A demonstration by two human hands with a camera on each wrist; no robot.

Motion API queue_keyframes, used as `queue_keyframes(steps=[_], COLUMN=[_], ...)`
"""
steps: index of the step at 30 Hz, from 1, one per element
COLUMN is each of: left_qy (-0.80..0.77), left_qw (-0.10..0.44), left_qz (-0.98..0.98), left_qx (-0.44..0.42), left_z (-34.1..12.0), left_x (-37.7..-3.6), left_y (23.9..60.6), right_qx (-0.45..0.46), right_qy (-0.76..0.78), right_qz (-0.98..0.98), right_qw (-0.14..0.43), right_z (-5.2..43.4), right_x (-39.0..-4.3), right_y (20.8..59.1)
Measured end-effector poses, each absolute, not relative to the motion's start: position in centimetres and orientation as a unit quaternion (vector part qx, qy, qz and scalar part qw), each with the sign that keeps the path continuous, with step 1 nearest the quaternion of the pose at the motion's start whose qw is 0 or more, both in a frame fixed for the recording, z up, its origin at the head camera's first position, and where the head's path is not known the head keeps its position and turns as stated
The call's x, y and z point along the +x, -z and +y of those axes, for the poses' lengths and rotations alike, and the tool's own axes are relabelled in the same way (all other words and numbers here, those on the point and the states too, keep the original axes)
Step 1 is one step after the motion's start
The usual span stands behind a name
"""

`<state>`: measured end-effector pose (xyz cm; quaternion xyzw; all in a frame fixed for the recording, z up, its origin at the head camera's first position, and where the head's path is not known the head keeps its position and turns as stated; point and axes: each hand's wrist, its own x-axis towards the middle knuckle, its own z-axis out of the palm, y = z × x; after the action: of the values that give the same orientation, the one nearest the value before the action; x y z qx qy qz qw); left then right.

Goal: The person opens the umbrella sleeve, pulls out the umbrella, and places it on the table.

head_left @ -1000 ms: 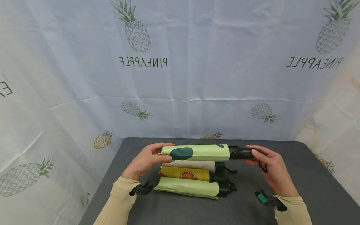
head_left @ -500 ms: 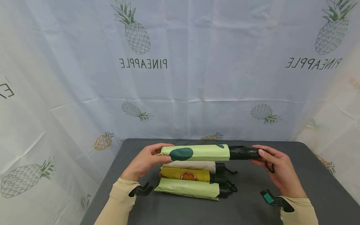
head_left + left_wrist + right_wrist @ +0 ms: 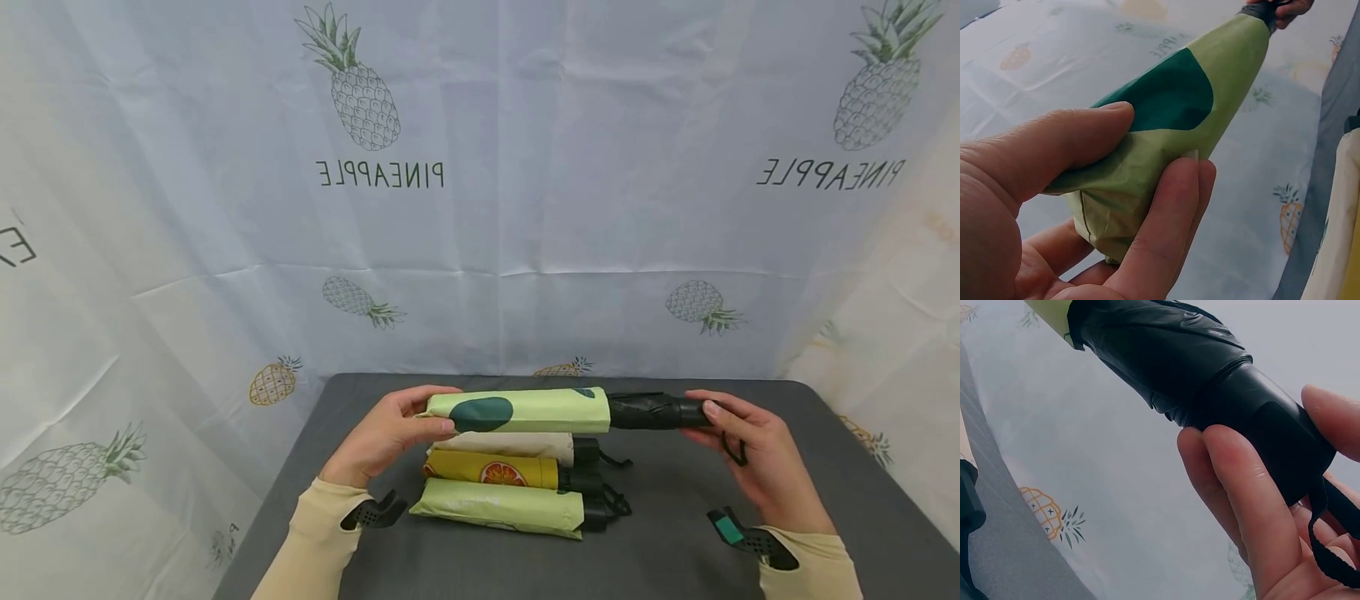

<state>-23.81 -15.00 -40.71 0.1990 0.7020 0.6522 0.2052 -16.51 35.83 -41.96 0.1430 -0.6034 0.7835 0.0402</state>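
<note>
A person holds a folded green umbrella [image 3: 517, 410] level above a gray tabletop [image 3: 675, 533], one hand at each end. The left hand [image 3: 390, 433] pinches the closed tip of the pale-green sleeve [image 3: 1166, 125], thumb on top and fingers [image 3: 1172, 212] curled beneath, as the left wrist view shows plainly. The right hand [image 3: 757, 454] grips the black handle [image 3: 1266, 431], fingertips [image 3: 1235, 475] wrapped under it and the thumb over it, with the wrist strap [image 3: 1335, 550] looping across the palm. A stretch of black canopy fabric [image 3: 637, 410] shows between the sleeve's open mouth and the handle, so the umbrella appears to be partly out of its cover.

Directly below the held umbrella, three more folded umbrellas lie side by side on the tabletop: a cream one [image 3: 517, 444] farthest back, a yellow one with an orange-slice print [image 3: 491, 471] in the middle, and a second green one [image 3: 498, 508] nearest the person. All three have their handles to the person's right.

Judged from the grip at each end, the step in hand is parting the umbrella from its sleeve. The next move would call for the two hands to draw steadily apart along the umbrella's length, the left keeping its pinch on the thin fabric so it does not slip, and the black canopy kept from snagging at the sleeve's mouth. A pineapple-print cloth backdrop [image 3: 525, 208] hangs behind.
</note>
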Motion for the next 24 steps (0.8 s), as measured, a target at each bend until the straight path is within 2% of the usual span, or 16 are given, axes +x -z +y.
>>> queue_keyframes(steps=[24], left_qy=[-0.663], left_qw=[0.201], left_qz=[0.693], left_qx=[0.200], left_z=[-15.1], left_x=[-23.7], left_y=[40.5], right_qx=[0.156], right_qy=[-0.809], right_qz=[-0.566], right_qw=[0.036], right_z=[37.7], right_x=[-16.0], right_y=[41.9])
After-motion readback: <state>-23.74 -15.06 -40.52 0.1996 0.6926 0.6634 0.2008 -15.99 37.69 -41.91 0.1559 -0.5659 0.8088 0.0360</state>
